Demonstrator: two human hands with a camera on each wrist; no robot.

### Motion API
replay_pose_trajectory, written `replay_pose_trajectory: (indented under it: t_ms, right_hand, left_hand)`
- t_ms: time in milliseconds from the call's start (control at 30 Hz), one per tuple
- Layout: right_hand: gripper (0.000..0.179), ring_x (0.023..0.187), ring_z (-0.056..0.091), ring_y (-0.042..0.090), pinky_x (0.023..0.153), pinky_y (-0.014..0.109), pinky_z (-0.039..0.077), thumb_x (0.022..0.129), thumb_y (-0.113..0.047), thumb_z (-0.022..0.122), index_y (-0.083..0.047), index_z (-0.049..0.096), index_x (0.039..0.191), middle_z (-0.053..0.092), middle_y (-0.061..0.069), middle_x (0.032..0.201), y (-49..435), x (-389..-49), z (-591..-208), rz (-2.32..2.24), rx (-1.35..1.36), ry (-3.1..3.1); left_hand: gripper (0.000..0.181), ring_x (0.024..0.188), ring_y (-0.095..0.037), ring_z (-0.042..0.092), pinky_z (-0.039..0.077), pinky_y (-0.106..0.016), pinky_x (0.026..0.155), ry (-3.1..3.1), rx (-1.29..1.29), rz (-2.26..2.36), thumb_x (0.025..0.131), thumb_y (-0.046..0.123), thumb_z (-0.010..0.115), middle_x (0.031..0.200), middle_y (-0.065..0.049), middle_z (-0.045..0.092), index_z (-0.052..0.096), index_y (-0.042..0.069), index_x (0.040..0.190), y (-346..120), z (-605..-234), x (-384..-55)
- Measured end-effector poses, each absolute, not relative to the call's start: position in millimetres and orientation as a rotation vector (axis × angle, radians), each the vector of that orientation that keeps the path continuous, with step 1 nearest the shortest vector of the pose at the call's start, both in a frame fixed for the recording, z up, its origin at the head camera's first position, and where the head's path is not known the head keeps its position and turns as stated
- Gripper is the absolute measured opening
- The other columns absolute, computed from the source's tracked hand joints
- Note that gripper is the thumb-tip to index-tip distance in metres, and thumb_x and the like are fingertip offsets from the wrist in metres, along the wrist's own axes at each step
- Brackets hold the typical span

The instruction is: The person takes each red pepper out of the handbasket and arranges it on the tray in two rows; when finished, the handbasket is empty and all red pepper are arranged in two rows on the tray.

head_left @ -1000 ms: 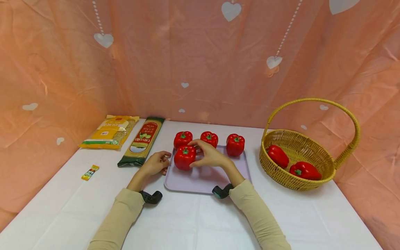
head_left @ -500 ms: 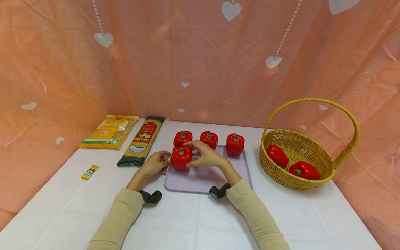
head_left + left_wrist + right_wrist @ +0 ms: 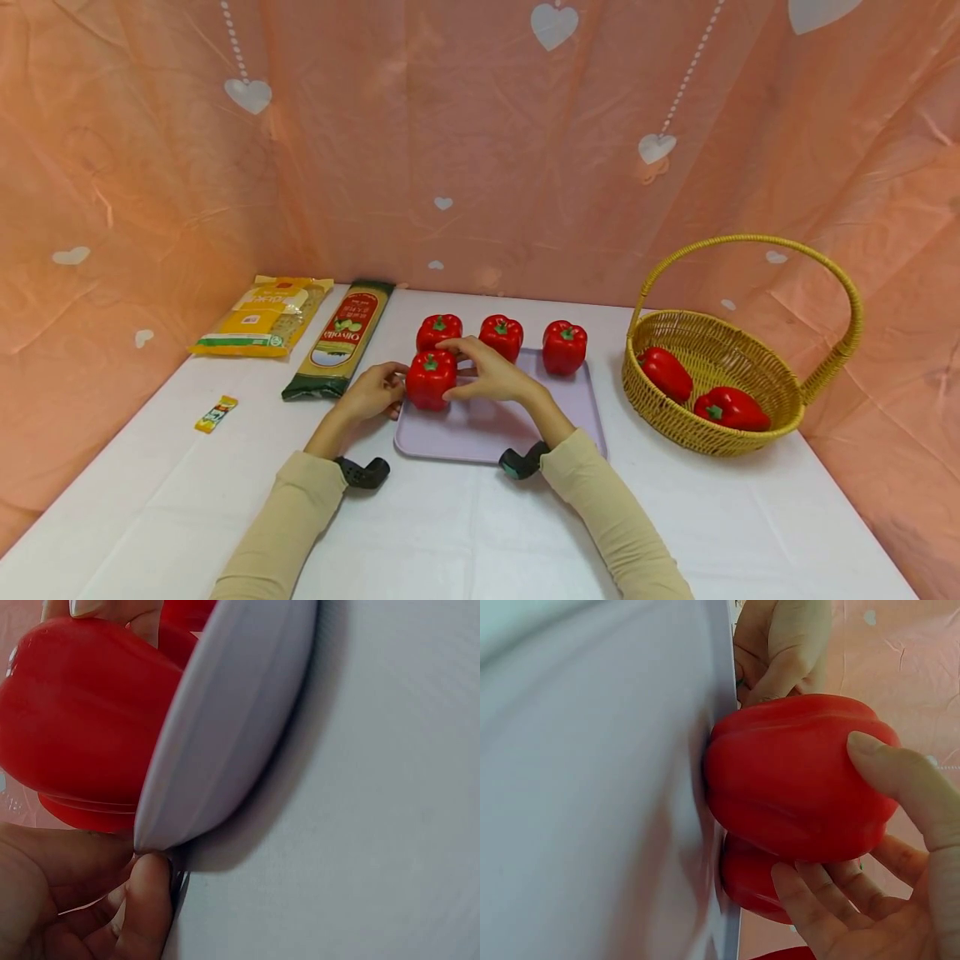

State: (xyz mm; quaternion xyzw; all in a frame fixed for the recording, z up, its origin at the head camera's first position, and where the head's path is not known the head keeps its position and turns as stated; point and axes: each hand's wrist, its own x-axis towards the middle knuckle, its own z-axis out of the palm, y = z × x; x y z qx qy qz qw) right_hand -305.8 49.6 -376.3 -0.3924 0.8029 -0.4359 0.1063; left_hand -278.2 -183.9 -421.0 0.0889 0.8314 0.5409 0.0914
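My right hand grips a red bell pepper between thumb and fingers, with the pepper upright at the left side of a lilac tray. In the right wrist view the thumb lies across one side of this bell pepper and the fingers curve along the other. At the tray's left edge, my left hand pinches the rim; the left wrist view shows thumb and forefinger meeting at the tray. Behind the gripped pepper stand more red bell peppers: one back left, one back middle, one back right.
To the right stands a woven basket with a tall handle and two red bell peppers inside. A green-and-gold pasta packet, a yellow food bag and a small sachet lie on the left. A pink curtain hangs behind.
My right hand has moved left across the tray with the bell pepper, bringing it close to the left hand. The left hand has stayed at the tray's edge.
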Motion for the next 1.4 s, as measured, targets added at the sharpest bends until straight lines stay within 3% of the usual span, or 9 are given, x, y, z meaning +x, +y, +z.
replay_pose_trajectory:
  t_ms: [733,900,1033,1200,1400]
  right_hand:
    - [0.070,0.113,0.051,0.026,0.091,0.041,0.049,0.074,-0.010,0.077,-0.006,0.043,0.135,0.050,0.011,0.123,59,-304,-373,-1.350,-1.190,2.380]
    - [0.069,0.113,0.052,0.035,0.093,0.046,0.047,0.074,-0.010,0.078,-0.006,0.044,0.133,0.052,0.016,0.120,66,-304,-370,-1.394,-1.200,2.368]
    - [0.069,0.115,0.048,0.041,0.094,0.053,0.043,0.074,-0.010,0.077,-0.004,0.042,0.134,0.050,0.020,0.121,74,-303,-361,-1.417,-1.184,2.345]
    - [0.067,0.114,0.049,0.039,0.095,0.049,0.044,0.076,-0.004,0.074,-0.002,0.042,0.134,0.048,0.017,0.124,85,-295,-343,-1.448,-1.149,2.366]
    - [0.064,0.115,0.046,0.045,0.095,0.055,0.042,0.076,0.002,0.072,0.006,0.042,0.132,0.043,0.026,0.129,103,-274,-312,-1.473,-1.155,2.424]
  left_hand:
    - [0.037,0.054,-0.012,0.054,0.053,-0.028,0.050,2.436,0.296,1.626,0.091,-0.004,0.045,0.082,-0.013,0.051,0.040,-0.016,0.126,-183,-420,-279]
    - [0.038,0.055,-0.013,0.054,0.054,-0.028,0.051,2.438,0.296,1.621,0.091,-0.004,0.045,0.082,-0.013,0.051,0.040,-0.015,0.126,-183,-420,-280]
    - [0.037,0.057,-0.014,0.054,0.053,-0.028,0.052,2.454,0.252,1.608,0.091,-0.003,0.045,0.085,-0.013,0.050,0.042,-0.013,0.127,-183,-418,-279]
    - [0.037,0.060,-0.015,0.053,0.052,-0.027,0.053,2.460,0.210,1.606,0.092,-0.003,0.043,0.087,-0.014,0.049,0.042,-0.011,0.128,-184,-416,-278]
    - [0.037,0.059,-0.015,0.052,0.051,-0.026,0.052,2.442,0.200,1.605,0.092,-0.002,0.042,0.086,-0.014,0.050,0.042,-0.011,0.128,-184,-419,-277]
